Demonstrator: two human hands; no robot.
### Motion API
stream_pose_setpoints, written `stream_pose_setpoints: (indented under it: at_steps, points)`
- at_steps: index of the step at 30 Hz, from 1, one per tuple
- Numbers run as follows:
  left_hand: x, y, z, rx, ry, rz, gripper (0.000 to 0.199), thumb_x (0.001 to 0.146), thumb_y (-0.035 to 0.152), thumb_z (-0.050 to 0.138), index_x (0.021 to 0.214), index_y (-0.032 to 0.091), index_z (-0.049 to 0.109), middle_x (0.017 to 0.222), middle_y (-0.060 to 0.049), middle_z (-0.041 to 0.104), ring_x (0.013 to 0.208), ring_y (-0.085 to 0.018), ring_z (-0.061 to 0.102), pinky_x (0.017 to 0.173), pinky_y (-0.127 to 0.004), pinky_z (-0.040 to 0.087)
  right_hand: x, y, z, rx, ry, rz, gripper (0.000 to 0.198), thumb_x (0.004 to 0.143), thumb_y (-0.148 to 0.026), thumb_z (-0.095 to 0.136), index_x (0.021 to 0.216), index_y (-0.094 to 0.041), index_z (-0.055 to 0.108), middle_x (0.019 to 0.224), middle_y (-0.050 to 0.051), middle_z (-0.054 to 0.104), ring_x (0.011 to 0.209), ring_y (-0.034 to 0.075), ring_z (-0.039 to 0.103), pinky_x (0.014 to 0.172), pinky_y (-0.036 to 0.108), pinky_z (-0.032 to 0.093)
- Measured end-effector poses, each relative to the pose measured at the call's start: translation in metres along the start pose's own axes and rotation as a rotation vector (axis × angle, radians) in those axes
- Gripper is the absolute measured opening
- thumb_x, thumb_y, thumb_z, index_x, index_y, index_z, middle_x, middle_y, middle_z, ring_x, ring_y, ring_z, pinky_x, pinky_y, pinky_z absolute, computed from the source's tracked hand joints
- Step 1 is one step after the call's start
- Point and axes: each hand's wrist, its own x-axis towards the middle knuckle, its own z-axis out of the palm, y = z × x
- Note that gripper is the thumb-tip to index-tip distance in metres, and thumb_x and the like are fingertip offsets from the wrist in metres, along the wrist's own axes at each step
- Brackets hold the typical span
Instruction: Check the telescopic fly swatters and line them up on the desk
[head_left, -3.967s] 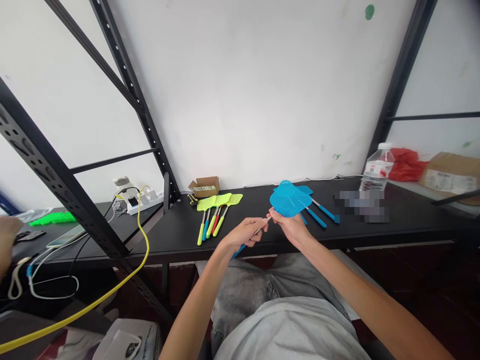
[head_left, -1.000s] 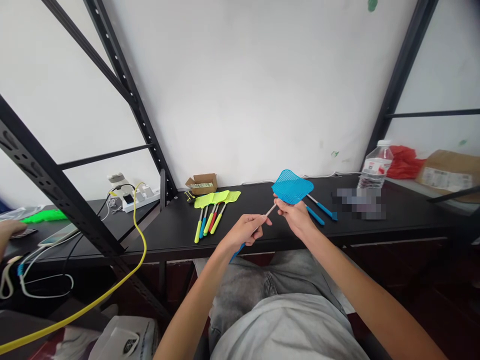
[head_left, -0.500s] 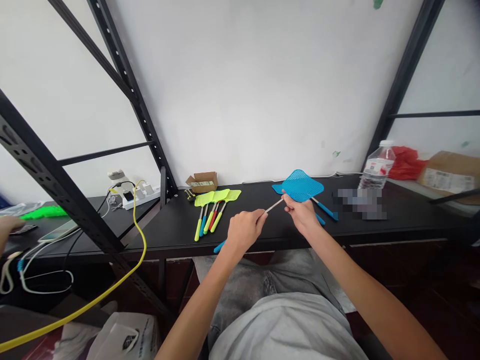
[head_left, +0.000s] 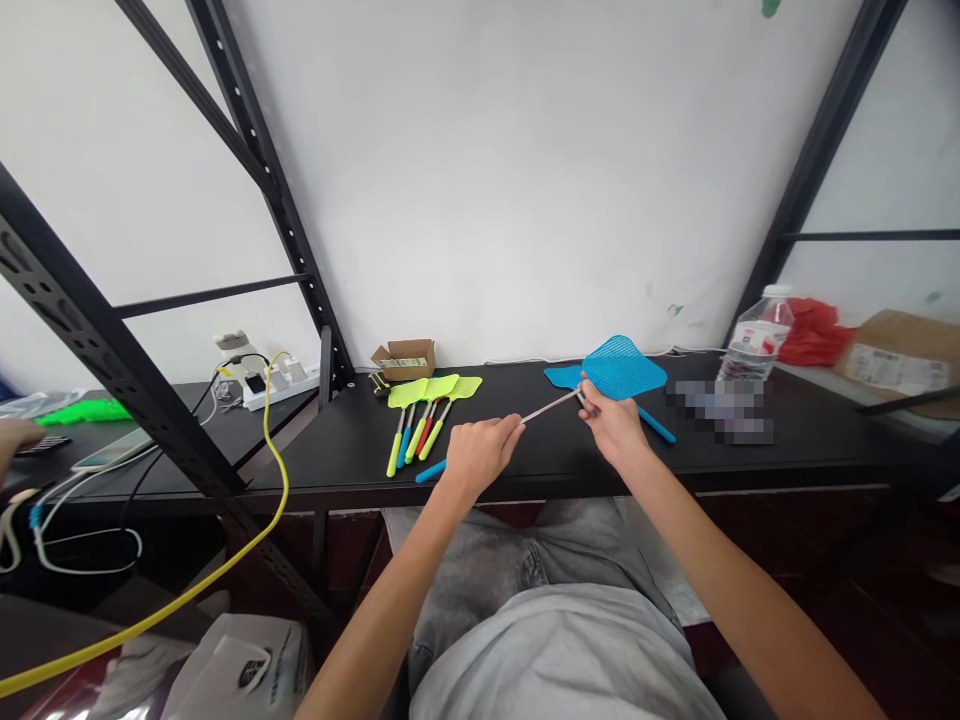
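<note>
A blue fly swatter point(head_left: 624, 368) is held across my front, its mesh head at the right and its thin metal rod slanting down to the left. My left hand point(head_left: 480, 450) is closed round the handle side, with the blue handle end sticking out beyond it. At the neck just below the mesh, my right hand point(head_left: 611, 425) pinches the rod. Behind it more blue swatter shows on the table, with a blue handle point(head_left: 656, 424) at the right. Left of my hands lie several yellow-green fly swatters point(head_left: 444, 388) with yellow, blue and red grips.
A small open cardboard box point(head_left: 405, 358) stands against the wall on the black table point(head_left: 322, 440). To the right are a water bottle point(head_left: 756, 335), a red bag point(head_left: 817, 333) and a parcel point(head_left: 904, 350). A yellow cable point(head_left: 281, 470) hangs at the left; another person's hand point(head_left: 16, 437) shows at the edge.
My hands have drawn further apart, and more of the metal rod shows between them. The swatter's mesh head has shifted right, and its blue handle end has moved left and up.
</note>
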Motion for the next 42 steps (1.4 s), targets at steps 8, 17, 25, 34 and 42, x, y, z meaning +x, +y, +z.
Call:
stream_pose_setpoints:
  at_steps: [8,17,25,34,42]
  points:
    - [0.002,-0.008,0.015,0.010,0.044,-0.026,0.040,0.102,0.041,0.027,0.118,0.027,0.060,0.096,-0.007,0.068,0.082,-0.019,0.064,0.060,-0.026,0.032,-0.014,0.026,0.007,-0.113,-0.295,0.164,0.038,0.071,-0.050,0.077,0.095,-0.021,0.075,0.092,0.006,0.072,0.065,0.012,0.060,0.055,0.023,0.047]
    - [-0.001,-0.017,0.028,0.062,0.039,0.009,0.035,0.103,0.035,0.029,0.119,0.026,0.058,0.095,-0.006,0.066,0.087,-0.019,0.063,0.064,-0.026,0.037,-0.015,0.035,0.003,-0.208,-0.420,0.147,0.039,0.072,-0.051,0.076,0.096,-0.020,0.075,0.095,0.009,0.074,0.071,0.015,0.066,0.059,0.025,0.049]
    - [-0.001,-0.014,0.032,-0.003,0.018,0.034,0.039,0.103,0.040,0.026,0.121,0.026,0.058,0.096,-0.006,0.068,0.084,-0.019,0.065,0.062,-0.025,0.037,-0.015,0.038,0.005,-0.142,-0.247,0.105,0.035,0.068,-0.050,0.079,0.082,-0.019,0.076,0.091,0.009,0.073,0.066,0.014,0.065,0.053,0.024,0.047]
    - [0.002,-0.017,0.027,0.002,-0.011,0.074,0.040,0.103,0.042,0.026,0.119,0.026,0.059,0.093,-0.005,0.068,0.080,-0.018,0.065,0.061,-0.024,0.036,-0.014,0.040,0.004,-0.086,-0.098,0.074,0.034,0.065,-0.049,0.082,0.078,-0.018,0.075,0.084,0.009,0.072,0.062,0.013,0.062,0.050,0.024,0.046]
    - [0.002,-0.017,0.034,0.020,0.022,0.102,0.041,0.103,0.041,0.024,0.121,0.025,0.058,0.096,-0.005,0.069,0.083,-0.017,0.066,0.059,-0.025,0.035,-0.014,0.037,0.005,0.049,0.075,-0.006,0.038,0.060,-0.050,0.084,0.076,-0.017,0.072,0.078,0.006,0.071,0.055,0.009,0.056,0.045,0.021,0.043]
